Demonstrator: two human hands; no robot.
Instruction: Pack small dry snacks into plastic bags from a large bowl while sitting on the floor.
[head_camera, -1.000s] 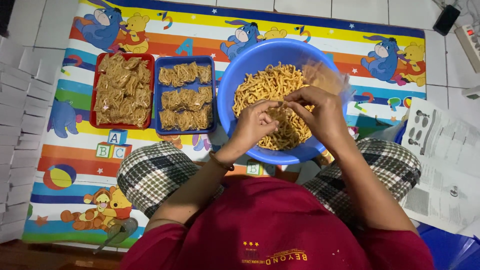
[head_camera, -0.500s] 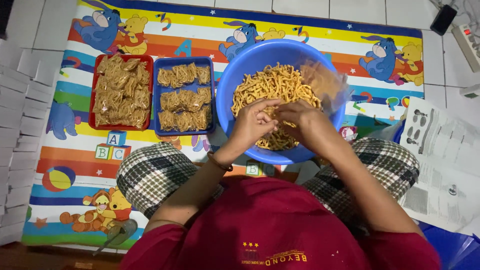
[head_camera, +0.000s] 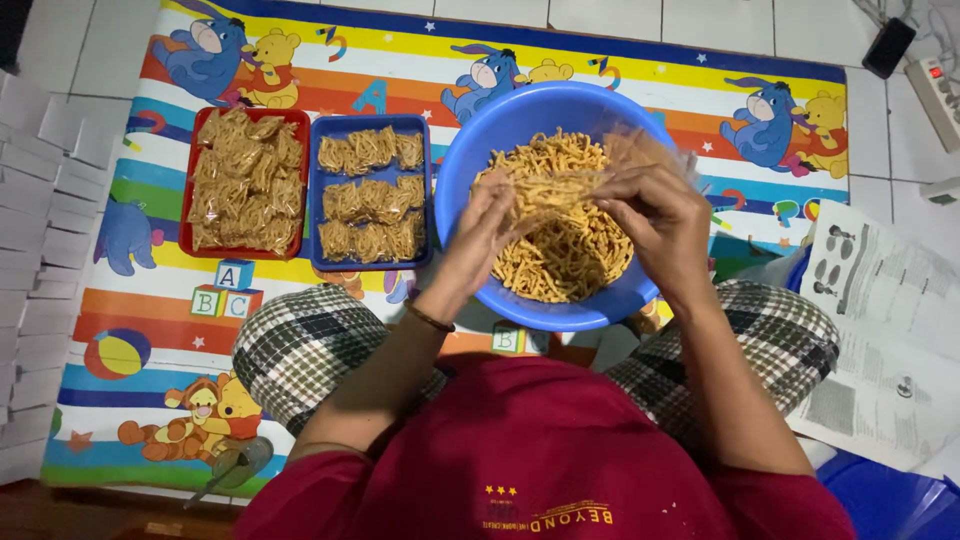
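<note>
A big blue bowl (head_camera: 468, 160) heaped with thin orange-brown snack sticks (head_camera: 575, 265) sits on the mat in front of my crossed legs. Over it, my left hand (head_camera: 487, 225) and my right hand (head_camera: 658, 215) together hold a small clear plastic bag (head_camera: 560, 185) partly filled with sticks, one hand at each side of it. A dark band is on my left wrist.
Left of the bowl stand a blue tray (head_camera: 370, 262) and a red tray (head_camera: 183, 215), both holding several filled snack packets. A colourful cartoon mat (head_camera: 150, 330) covers the tiled floor. White stacks (head_camera: 30, 200) lie far left, printed paper (head_camera: 880, 330) right, a power strip (head_camera: 935, 95) top right.
Both hands have lifted from the heap of sticks, and the clear bag with sticks in it is now held up between them over the bowl.
</note>
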